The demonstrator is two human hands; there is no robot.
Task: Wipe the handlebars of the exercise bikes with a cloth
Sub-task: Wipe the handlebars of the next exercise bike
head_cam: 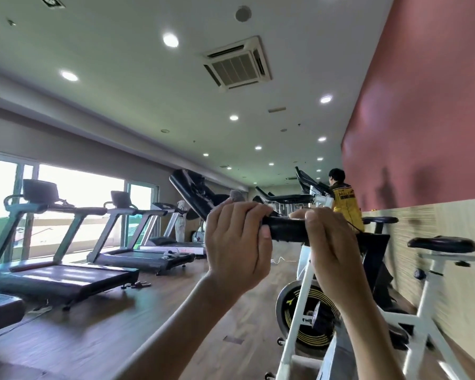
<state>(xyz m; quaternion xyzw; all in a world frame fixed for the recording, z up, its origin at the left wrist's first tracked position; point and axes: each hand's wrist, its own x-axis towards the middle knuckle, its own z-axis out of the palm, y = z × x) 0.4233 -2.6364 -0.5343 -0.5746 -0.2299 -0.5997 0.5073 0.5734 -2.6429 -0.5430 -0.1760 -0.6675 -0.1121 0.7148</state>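
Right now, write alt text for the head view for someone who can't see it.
A left hand, holding a grey cloth, and a right hand grip the black handlebar of a white exercise bike. Treadmills stand by windows at left.

floor: wood floor [99, 333] | standing: treadmills [66, 275], white bike [303, 267] | perhaps a cable [279, 260]

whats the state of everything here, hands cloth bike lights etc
left hand: curled round the handlebar, cloth bunched in it
right hand: grips the handlebar bare
cloth: grey, poking out above the left hand
handlebar: held by both hands, black grip showing between them
exercise bike: upright, nobody riding
near treadmills: nobody on them
ceiling lights: on
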